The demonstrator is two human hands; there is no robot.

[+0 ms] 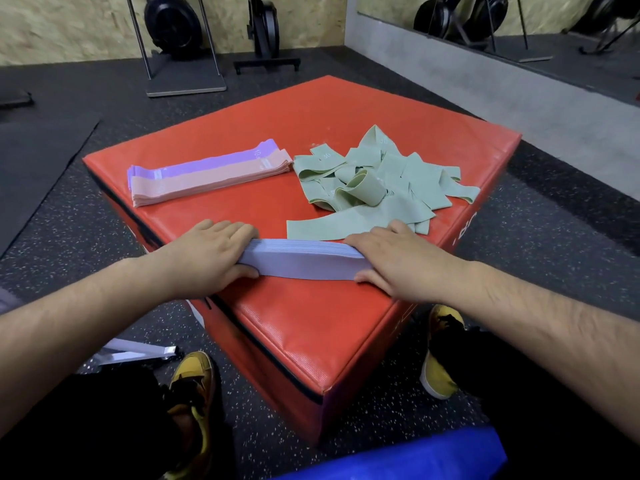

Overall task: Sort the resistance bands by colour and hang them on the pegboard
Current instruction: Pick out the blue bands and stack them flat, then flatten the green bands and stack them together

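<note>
– Bands, left to right: what lies where?

– Far left on the red box (311,323): a purple stack (204,163) and a pink stack (211,181), both flat, side by side and touching along their length. Near edge, middle: a pale blue stack (304,264). Right: green bands (377,181) in a loose heap, some curled, some reaching toward the box's right edge.

– Hands?

– Left hand (207,251) clasps the blue stack's left end, fingers over the top, thumb on the near side. Right hand (394,261) holds the right end the same way. Neither is free.

– What could go wrong?

– Three things, as I judge it. The blue stack is held only at its ends. If it is lifted, the middle may sag and the layers fan out or drop off the near edge. One flat green strip lies just behind the blue stack, close to the right fingers. I can't tell if it touches, but it could be dragged along and mix the colours. Purple and pink sit so tight together that a careless grab might take both.

– Pegboard?

– Not in view. Nothing is hung yet as far as I can see, so a carry with both hands full is likely ahead.
</note>
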